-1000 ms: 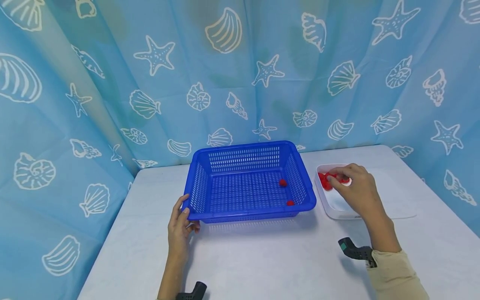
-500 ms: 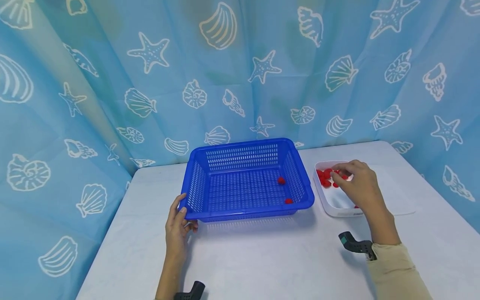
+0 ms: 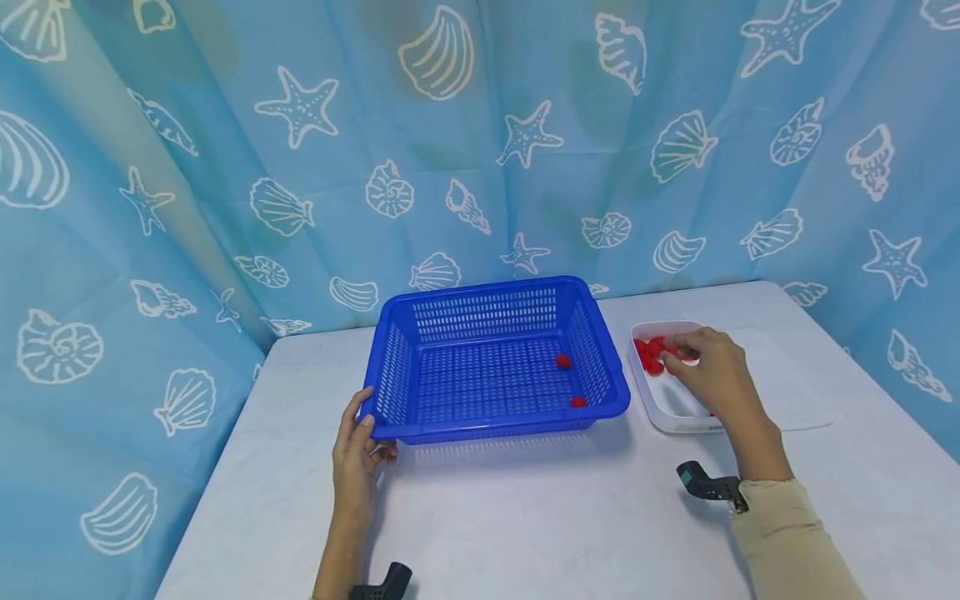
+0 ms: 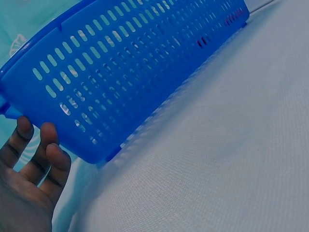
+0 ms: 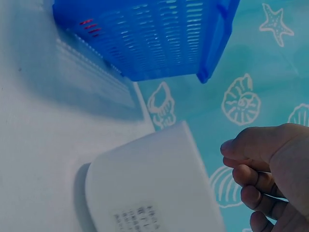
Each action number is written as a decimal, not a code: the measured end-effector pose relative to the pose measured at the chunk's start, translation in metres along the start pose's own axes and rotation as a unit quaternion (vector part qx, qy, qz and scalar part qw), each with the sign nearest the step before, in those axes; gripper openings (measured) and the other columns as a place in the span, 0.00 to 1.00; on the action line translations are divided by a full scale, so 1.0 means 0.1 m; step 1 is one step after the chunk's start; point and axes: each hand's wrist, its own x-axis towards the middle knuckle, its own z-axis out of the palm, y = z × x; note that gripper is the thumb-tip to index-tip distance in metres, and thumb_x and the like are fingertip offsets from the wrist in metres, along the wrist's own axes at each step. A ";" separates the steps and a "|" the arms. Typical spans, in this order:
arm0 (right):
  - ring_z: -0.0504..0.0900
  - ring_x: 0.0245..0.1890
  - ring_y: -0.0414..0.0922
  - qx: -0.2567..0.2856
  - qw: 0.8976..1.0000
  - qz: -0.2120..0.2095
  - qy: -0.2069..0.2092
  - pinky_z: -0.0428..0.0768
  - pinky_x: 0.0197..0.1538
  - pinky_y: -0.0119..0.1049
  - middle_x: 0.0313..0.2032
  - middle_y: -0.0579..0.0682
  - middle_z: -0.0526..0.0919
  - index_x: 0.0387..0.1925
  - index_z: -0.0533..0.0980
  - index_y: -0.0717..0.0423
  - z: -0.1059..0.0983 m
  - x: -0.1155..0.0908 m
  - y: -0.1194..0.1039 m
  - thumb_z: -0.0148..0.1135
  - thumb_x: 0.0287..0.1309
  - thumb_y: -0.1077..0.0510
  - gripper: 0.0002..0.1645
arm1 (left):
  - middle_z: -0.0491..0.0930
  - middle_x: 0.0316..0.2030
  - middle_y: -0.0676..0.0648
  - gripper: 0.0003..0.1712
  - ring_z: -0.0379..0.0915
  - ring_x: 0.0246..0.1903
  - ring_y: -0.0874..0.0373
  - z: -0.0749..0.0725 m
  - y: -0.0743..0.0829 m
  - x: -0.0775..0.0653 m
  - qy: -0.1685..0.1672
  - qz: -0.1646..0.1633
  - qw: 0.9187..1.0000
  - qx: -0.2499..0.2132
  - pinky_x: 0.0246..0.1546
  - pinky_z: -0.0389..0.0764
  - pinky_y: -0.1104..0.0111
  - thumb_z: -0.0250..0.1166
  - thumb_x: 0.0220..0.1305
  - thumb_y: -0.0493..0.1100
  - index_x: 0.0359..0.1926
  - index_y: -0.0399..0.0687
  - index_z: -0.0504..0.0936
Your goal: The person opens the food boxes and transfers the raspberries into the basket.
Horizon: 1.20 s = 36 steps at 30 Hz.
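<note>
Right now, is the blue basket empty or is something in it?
Not empty: two small red pieces show inside the blue basket, toward its right end.

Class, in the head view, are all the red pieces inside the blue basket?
No, some red pieces are in the white container beside the blue basket.

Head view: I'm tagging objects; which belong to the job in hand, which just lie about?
Apparently in the job: blue slotted basket, white tray, red balls, left hand at basket, right hand over tray.
Seemingly incidental: seashell-print curtain, flat lid-like sheet, black wrist mounts.
</note>
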 end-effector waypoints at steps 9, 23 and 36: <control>0.72 0.50 0.63 -0.003 1.000 -0.008 -0.005 0.79 0.50 0.60 0.46 0.65 0.75 0.54 0.77 0.68 0.13 0.03 0.13 0.66 0.62 0.60 0.22 | 0.76 0.49 0.40 0.25 0.74 0.32 0.53 0.01 -0.01 0.00 0.005 0.003 1.000 -0.001 0.31 0.78 0.67 0.48 0.76 0.56 0.71 0.67 0.67; 0.71 0.47 0.62 -0.033 0.999 0.003 -0.027 0.79 0.46 0.59 0.44 0.64 0.74 0.53 0.78 0.69 0.24 0.09 0.18 0.69 0.58 0.61 0.24 | 0.76 0.51 0.41 0.26 0.74 0.32 0.52 0.01 -0.01 0.00 0.007 0.003 1.000 -0.005 0.30 0.78 0.67 0.48 0.76 0.55 0.71 0.65 0.67; 0.70 0.48 0.65 -0.066 0.996 -0.009 -0.064 0.71 0.44 0.60 0.44 0.66 0.77 0.54 0.77 0.70 0.25 0.17 0.22 0.73 0.55 0.59 0.28 | 0.75 0.50 0.41 0.25 0.73 0.31 0.54 0.02 0.00 0.00 0.004 0.005 1.000 -0.008 0.30 0.77 0.67 0.47 0.76 0.54 0.71 0.64 0.67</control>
